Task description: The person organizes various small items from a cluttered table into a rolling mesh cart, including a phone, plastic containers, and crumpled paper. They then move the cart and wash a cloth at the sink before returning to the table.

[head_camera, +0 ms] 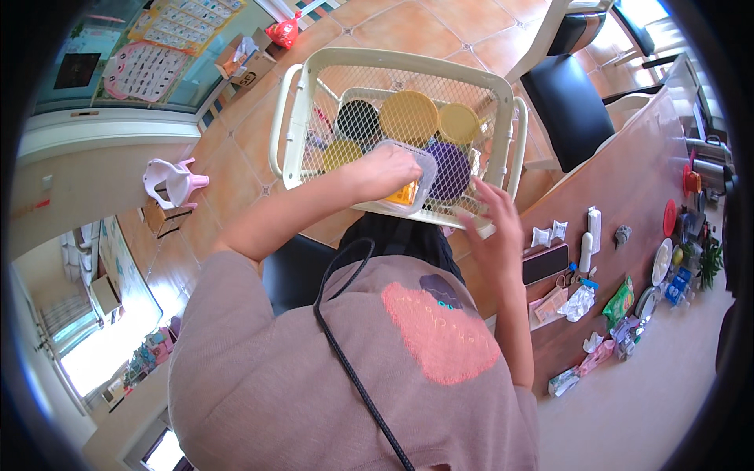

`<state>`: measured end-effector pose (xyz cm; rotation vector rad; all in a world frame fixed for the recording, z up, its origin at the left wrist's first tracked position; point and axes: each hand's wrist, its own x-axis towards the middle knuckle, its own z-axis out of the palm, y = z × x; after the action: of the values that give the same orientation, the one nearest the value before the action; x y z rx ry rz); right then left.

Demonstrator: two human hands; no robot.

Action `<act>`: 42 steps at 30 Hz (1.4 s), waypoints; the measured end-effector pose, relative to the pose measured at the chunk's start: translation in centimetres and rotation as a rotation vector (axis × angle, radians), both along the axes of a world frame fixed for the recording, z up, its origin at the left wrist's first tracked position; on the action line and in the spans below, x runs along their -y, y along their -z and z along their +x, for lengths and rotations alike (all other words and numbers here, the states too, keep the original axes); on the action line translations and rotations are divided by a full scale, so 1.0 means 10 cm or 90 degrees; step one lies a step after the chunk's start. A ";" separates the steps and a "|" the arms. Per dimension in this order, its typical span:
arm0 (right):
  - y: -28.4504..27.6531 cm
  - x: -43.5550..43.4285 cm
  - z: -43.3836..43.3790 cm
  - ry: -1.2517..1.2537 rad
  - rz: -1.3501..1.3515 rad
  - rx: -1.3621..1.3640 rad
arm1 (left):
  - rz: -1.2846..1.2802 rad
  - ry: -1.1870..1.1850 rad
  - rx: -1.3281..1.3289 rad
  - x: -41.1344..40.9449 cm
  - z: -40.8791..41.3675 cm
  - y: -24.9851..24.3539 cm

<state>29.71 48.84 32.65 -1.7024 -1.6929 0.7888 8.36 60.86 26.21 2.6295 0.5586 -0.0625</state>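
A cream metal basket [406,59] with a mesh shelf and side handles stands before me. My left hand [392,168] is curled over a clear plastic container [429,168] at the basket's near side. Something orange [405,193] shows inside that container, under the hand. The fingertips are hidden, so what they grip cannot be made out. My right hand [495,218] is at the near right corner of the rim, fingers apart and holding nothing. Through the mesh appear a large tan round lid [409,116], a smaller tan one [458,123], a black one [358,119] and a purple round thing [449,171].
On my right, a wooden table [624,171] bears a phone [546,264], crumpled tissue [577,303], a green packet [618,301] and dishes. A black-seated chair [565,112] stands beyond. A pink-and-white child's seat [177,182] and a cardboard box [250,65] are to the left.
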 end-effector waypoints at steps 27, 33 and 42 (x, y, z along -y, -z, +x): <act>-0.25 0.39 0.35 0.238 0.122 -0.579 | -0.306 -0.209 0.378 0.33 0.54 -0.92; 0.15 0.75 1.05 0.343 0.104 -1.317 | 0.161 0.215 0.288 0.58 2.01 -1.34; 0.71 0.83 2.93 0.388 0.437 -1.344 | 0.576 0.465 0.294 0.88 4.36 -1.19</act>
<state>59.05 40.50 25.59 -0.1742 0.1395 0.8510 51.94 52.05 38.07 3.3684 -0.7166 0.7033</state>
